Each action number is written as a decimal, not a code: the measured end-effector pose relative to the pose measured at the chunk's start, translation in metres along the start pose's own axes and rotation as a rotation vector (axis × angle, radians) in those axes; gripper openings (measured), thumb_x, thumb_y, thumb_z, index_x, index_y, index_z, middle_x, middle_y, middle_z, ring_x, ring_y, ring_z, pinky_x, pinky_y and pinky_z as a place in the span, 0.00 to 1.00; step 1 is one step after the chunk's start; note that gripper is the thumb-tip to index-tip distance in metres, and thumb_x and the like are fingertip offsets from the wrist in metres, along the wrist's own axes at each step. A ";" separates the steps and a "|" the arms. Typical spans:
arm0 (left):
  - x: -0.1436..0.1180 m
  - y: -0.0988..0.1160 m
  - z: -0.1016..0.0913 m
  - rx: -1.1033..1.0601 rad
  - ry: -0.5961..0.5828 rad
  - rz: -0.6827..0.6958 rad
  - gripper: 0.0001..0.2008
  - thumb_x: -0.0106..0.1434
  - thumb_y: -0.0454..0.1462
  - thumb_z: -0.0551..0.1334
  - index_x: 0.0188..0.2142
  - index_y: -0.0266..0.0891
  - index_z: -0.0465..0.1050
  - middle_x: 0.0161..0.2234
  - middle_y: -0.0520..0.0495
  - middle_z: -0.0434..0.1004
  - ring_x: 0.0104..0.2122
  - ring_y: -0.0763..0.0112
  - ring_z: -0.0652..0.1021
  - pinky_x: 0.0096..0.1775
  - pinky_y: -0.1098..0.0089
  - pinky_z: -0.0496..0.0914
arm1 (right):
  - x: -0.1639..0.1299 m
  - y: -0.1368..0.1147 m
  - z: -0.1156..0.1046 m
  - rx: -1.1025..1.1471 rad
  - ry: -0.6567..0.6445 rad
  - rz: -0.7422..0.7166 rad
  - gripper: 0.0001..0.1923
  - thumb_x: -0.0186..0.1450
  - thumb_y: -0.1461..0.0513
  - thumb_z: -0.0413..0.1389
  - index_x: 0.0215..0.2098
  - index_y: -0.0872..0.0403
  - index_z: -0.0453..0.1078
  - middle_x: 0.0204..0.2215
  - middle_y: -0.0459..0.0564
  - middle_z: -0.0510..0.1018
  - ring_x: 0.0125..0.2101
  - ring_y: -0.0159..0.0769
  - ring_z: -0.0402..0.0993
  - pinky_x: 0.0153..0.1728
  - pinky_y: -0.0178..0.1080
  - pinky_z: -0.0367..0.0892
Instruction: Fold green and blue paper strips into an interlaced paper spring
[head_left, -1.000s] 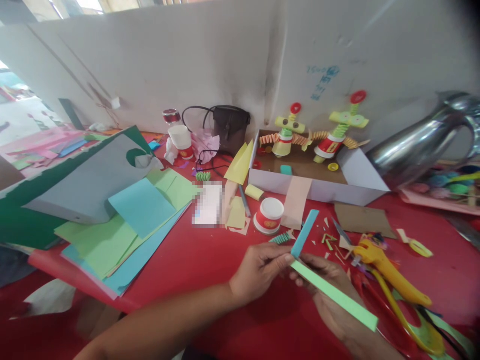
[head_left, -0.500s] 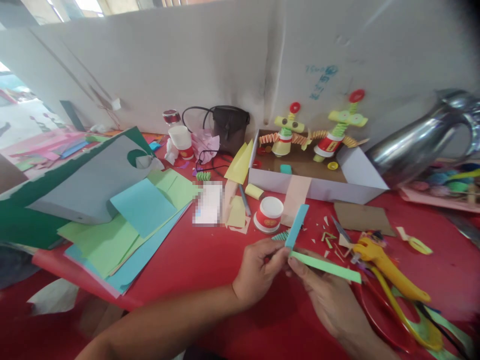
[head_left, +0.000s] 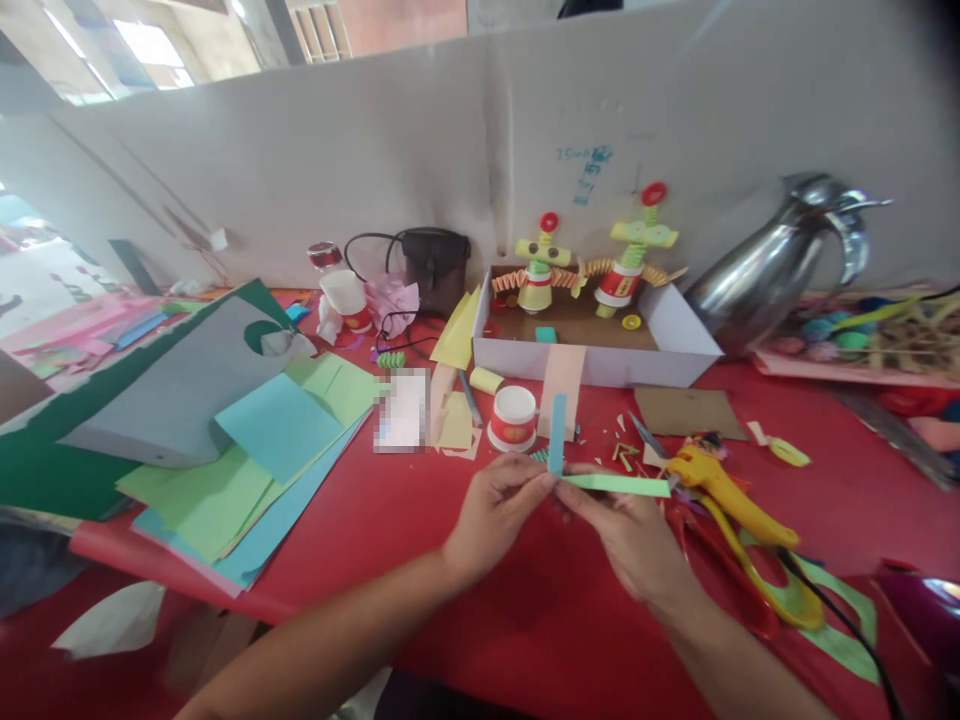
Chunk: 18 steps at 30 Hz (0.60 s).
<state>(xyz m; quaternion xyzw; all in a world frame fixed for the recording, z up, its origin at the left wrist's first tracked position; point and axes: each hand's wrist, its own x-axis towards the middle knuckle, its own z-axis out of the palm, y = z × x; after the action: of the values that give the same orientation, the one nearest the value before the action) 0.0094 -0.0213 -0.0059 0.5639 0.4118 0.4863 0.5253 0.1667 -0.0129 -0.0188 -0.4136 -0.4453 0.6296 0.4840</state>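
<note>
Two paper strips meet at right angle between hands, just above red table [head_left: 420, 540]. Blue strip [head_left: 556, 432] stands upright, long axis pointing away from person; green strip [head_left: 616, 485] lies level, long axis running right. Left hand [head_left: 495, 510] pinches crossing point from left, fingers closed on both strips. Right hand [head_left: 630, 535] under green strip, thumb and fingers closed on its near end. Both hands equally near joint. Yellow scissors [head_left: 739, 510] just right of green strip's free end; small paper cup [head_left: 513, 418] just beyond blue strip.

Craft workshop: paper sheets [head_left: 247, 470], scissors [head_left: 739, 530]
</note>
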 end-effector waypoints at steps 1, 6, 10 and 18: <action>0.000 0.004 0.001 -0.030 -0.020 -0.020 0.15 0.67 0.44 0.60 0.32 0.39 0.82 0.32 0.43 0.78 0.37 0.65 0.75 0.45 0.63 0.71 | 0.000 -0.002 -0.002 -0.016 0.000 -0.009 0.10 0.55 0.57 0.69 0.36 0.51 0.80 0.30 0.47 0.81 0.29 0.34 0.72 0.33 0.38 0.68; 0.006 0.016 0.011 -0.223 0.004 -0.150 0.11 0.61 0.42 0.66 0.37 0.36 0.83 0.31 0.43 0.80 0.34 0.68 0.77 0.42 0.64 0.72 | 0.004 -0.014 -0.008 0.079 0.037 0.012 0.09 0.53 0.57 0.70 0.31 0.52 0.80 0.25 0.46 0.80 0.26 0.33 0.71 0.29 0.36 0.65; 0.009 0.007 0.030 -0.346 0.255 -0.105 0.09 0.57 0.40 0.70 0.35 0.37 0.83 0.33 0.46 0.81 0.32 0.71 0.77 0.41 0.66 0.73 | 0.007 -0.015 -0.008 0.231 0.066 0.098 0.09 0.52 0.59 0.71 0.31 0.51 0.80 0.27 0.45 0.81 0.28 0.31 0.71 0.32 0.35 0.67; -0.003 -0.013 0.043 -0.366 0.382 -0.020 0.07 0.59 0.39 0.69 0.36 0.39 0.81 0.34 0.47 0.81 0.35 0.69 0.77 0.43 0.66 0.73 | 0.001 -0.001 0.004 0.287 0.071 0.087 0.08 0.56 0.55 0.69 0.30 0.49 0.79 0.30 0.45 0.81 0.33 0.36 0.75 0.40 0.40 0.69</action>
<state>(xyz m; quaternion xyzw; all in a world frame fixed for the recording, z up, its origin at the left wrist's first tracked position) 0.0518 -0.0310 -0.0184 0.3533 0.4141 0.6452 0.5361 0.1626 -0.0125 -0.0165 -0.3810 -0.3149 0.6923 0.5257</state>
